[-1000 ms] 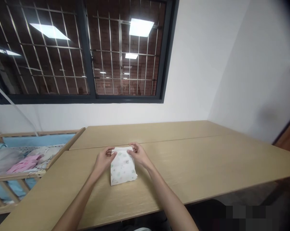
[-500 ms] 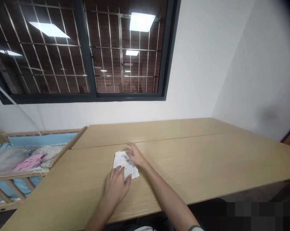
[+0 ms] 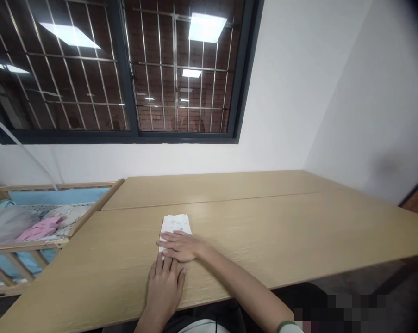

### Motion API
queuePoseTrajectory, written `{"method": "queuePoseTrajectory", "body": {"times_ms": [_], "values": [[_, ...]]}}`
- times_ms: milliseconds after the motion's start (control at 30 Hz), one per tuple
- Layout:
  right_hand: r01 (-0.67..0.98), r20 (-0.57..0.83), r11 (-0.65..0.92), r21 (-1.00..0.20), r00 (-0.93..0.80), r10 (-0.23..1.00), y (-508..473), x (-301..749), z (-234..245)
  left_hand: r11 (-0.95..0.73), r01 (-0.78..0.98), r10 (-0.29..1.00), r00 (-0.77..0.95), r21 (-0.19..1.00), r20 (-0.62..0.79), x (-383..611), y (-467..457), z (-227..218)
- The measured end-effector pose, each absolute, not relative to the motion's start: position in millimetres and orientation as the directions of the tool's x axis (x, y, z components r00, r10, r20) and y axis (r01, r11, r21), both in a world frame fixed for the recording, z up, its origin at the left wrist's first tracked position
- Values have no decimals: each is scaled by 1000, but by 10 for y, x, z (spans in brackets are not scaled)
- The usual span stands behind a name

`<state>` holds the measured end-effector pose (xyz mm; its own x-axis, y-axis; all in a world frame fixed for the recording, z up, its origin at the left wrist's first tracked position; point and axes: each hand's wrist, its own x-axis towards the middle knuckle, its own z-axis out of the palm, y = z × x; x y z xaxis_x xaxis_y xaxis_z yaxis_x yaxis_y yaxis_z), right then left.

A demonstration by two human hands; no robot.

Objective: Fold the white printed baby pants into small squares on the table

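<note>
A small white folded cloth (image 3: 175, 224) with a faint printed pattern lies on the wooden table (image 3: 281, 231). My right hand (image 3: 179, 246) lies flat across its near end, fingers stretched out to the left, pressing it down. My left hand (image 3: 165, 285) rests flat on the table just below, fingers spread and pointing up towards the cloth's near edge, their tips under my right hand. Neither hand grips anything.
A wooden baby crib (image 3: 38, 222) with blue lining and pink and white clothes stands at the left, against the table. A barred window (image 3: 118, 69) is on the far wall. A second table top (image 3: 212, 187) adjoins behind.
The cloth is now narrower, folded into a slim strip. My right hand moved from its far end to its near end, and my left hand drew back towards me.
</note>
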<state>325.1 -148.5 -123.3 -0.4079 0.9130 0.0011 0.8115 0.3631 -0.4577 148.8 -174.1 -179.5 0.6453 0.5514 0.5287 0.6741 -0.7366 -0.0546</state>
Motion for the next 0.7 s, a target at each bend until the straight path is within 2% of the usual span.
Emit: {"method": "queuePoseTrajectory", "body": {"times_ms": [233, 467, 567, 700], "values": [[910, 7, 228, -345, -240, 971, -1078, 3621, -1209, -707, 704, 598, 646, -68, 474, 1532, -1762, -1787], [903, 99, 232, -361, -211, 973, -1013, 3687, -1270, -733, 679, 604, 683, -51, 410, 1533, -1732, -1743], [890, 194, 236, -390, -171, 966, -1046, 3700, -1347, -765, 643, 586, 717, -35, 377, 1507, -1625, -1750], [834, 432, 231, -502, 10, 902, -1071, 3730, -1453, -839, 541, 531, 791, 56, 303, 1374, -1308, -1735]]}}
